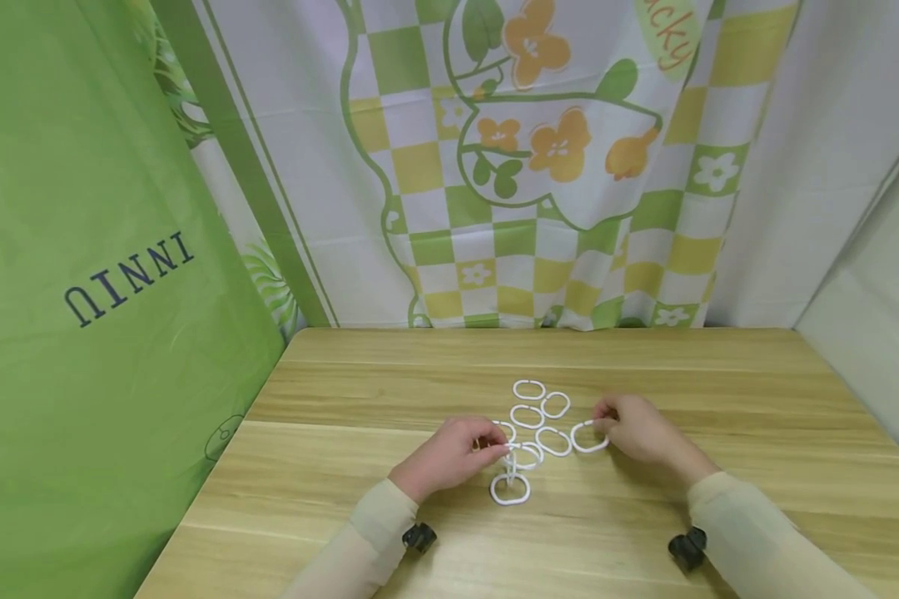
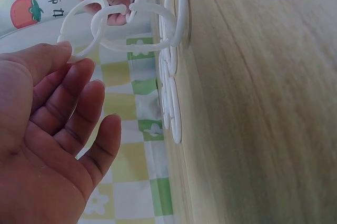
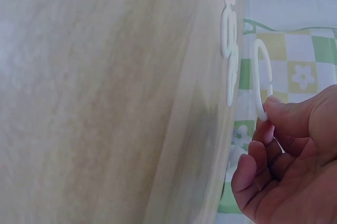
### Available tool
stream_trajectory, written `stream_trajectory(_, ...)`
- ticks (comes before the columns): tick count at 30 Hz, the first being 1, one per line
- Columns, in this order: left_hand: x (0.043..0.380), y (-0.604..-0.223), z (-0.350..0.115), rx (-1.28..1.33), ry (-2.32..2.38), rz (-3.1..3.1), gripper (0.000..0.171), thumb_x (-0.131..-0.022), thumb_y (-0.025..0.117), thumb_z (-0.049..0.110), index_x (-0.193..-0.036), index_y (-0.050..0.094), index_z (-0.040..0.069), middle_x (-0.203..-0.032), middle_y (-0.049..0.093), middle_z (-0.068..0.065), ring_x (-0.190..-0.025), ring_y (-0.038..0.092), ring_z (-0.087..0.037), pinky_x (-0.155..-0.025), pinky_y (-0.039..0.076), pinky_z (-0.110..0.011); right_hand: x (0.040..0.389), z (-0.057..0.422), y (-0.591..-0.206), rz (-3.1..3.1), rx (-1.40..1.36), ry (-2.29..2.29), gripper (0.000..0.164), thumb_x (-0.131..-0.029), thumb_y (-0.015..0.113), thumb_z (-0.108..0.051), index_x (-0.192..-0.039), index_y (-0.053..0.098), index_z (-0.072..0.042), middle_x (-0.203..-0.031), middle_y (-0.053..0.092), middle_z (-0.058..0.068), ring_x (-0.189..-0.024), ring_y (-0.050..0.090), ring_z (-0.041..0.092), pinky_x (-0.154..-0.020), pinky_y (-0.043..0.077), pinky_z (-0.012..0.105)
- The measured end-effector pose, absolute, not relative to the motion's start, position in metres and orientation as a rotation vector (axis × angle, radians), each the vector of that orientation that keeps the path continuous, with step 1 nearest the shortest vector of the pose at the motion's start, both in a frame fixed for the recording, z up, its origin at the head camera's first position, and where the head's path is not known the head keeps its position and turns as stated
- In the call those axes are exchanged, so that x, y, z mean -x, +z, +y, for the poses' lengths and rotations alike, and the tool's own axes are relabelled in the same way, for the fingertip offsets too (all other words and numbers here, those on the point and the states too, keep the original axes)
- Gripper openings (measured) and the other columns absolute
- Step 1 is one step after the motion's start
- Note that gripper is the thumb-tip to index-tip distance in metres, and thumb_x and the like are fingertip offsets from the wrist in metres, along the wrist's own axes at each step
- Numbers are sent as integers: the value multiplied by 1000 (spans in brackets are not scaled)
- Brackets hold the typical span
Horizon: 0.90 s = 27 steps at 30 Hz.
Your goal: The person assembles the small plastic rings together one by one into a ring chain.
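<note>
Several white oval plastic rings, each with a small gap, are in use. Between thumb and index finger, my left hand (image 1: 449,453) pinches one ring (image 2: 64,22) just above the table. A second ring (image 2: 134,49) hangs linked through it, and its lower end meets a ring lying flat (image 1: 511,503) on the tabletop. On the other side, my right hand (image 1: 640,428) pinches a single ring (image 3: 257,79) by one end, raised off the wood. Its other fingers curl loosely in the right wrist view. My left fingers partly cover some rings behind them.
Loose rings (image 1: 528,398) lie grouped on the wooden table (image 1: 360,391) between and beyond the hands. A patterned checkered curtain (image 1: 487,241) hangs at the table's far edge. Green cloth (image 1: 120,399) hangs along the left side, and a pale surface (image 1: 876,274) borders the right.
</note>
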State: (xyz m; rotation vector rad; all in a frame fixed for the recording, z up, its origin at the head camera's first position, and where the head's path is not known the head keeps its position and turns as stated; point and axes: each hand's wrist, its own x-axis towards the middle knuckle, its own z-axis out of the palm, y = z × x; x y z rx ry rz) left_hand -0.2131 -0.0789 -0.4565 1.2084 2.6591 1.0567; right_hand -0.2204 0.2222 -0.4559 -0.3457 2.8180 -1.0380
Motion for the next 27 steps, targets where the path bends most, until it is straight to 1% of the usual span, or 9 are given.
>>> stream_trajectory(6,212,-456,-78,-1202,1060,2655,10,-89,58,28,-91,64,20,-80,56,17,-70,51,2,-61,44,-15,214,221,-449,2817,353,-1066,3,-87,57,-8,-87,59,-5,-75,57,5,-65,48,16,-58,40,31)
stream_trajectory(14,210,-454,-76,-1192,1070,2653,10,-89,59,28,-91,64,19,-80,57,16,-71,51,2,-61,43,-16,210,217,-440,2837,396,-1074,4,-87,58,-10,-88,61,-8,-79,58,3,-72,51,15,-67,43,33)
stream_trajectory(21,211,-454,-76,-1188,1070,2653,10,-89,59,27,-91,65,19,-80,57,16,-71,50,2,-61,43,-16,206,211,-432,2811,503,-1170,4,-86,59,-9,-86,60,-5,-77,58,4,-69,50,14,-61,42,28)
stream_trajectory(27,212,-456,-77,-1204,1067,2656,10,-89,59,28,-91,64,20,-80,56,16,-71,51,2,-61,43,-15,201,202,-427,2782,558,-1212,4,-86,60,-8,-87,61,-4,-78,58,3,-70,50,14,-60,43,26)
